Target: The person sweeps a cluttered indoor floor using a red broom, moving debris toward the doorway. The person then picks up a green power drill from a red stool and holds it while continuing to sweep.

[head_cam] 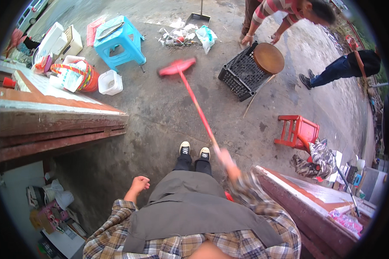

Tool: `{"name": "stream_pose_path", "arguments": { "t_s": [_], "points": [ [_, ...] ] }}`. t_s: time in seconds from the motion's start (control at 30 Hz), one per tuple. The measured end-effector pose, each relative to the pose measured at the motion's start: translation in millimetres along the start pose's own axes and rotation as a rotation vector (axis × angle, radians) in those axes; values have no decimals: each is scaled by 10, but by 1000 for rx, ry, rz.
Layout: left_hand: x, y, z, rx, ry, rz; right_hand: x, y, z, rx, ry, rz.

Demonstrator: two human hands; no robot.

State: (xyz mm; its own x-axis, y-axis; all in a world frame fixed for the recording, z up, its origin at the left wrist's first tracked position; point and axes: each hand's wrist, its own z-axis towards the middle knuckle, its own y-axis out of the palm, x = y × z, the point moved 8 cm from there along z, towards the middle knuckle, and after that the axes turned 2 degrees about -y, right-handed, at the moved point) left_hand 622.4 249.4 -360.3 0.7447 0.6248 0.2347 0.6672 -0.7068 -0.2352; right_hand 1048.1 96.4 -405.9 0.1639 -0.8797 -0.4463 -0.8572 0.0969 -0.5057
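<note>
My right hand (226,158), blurred, is closed around the red handle of a broom (194,94). The handle slants up and away to the left, and the pinkish-red broom head (177,68) is over the concrete floor. Beyond the head lies a pile of litter (181,36) with white scraps and a red round thing in it. A white and teal plastic bag (206,37) lies at its right, and a long-handled dustpan (198,20) stands just behind. My left hand (140,184) is beside my apron with its fingers loosely curled, touching nothing visible.
A blue plastic stool (118,40), white tub (110,82) and red basket (89,76) are at left. A person bends by a black crate (243,71) with a round wooden board (268,58). Another person stands farther right, beyond a red stool (298,132). Door frames flank me.
</note>
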Motion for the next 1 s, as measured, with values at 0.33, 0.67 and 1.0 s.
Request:
{"name": "stream_pose_path", "arguments": {
  "t_s": [0.33, 0.67, 1.0],
  "points": [
    [182, 165, -287, 58, 153, -153, 401, -695, -987, -56, -185, -57],
    [-263, -123, -60, 169, 129, -109, 202, -392, -368, -123, -33, -288],
    [995, -1442, 617, 99, 429, -423, -4055, 186, -785, -725, -153, 932]
  ]
}}
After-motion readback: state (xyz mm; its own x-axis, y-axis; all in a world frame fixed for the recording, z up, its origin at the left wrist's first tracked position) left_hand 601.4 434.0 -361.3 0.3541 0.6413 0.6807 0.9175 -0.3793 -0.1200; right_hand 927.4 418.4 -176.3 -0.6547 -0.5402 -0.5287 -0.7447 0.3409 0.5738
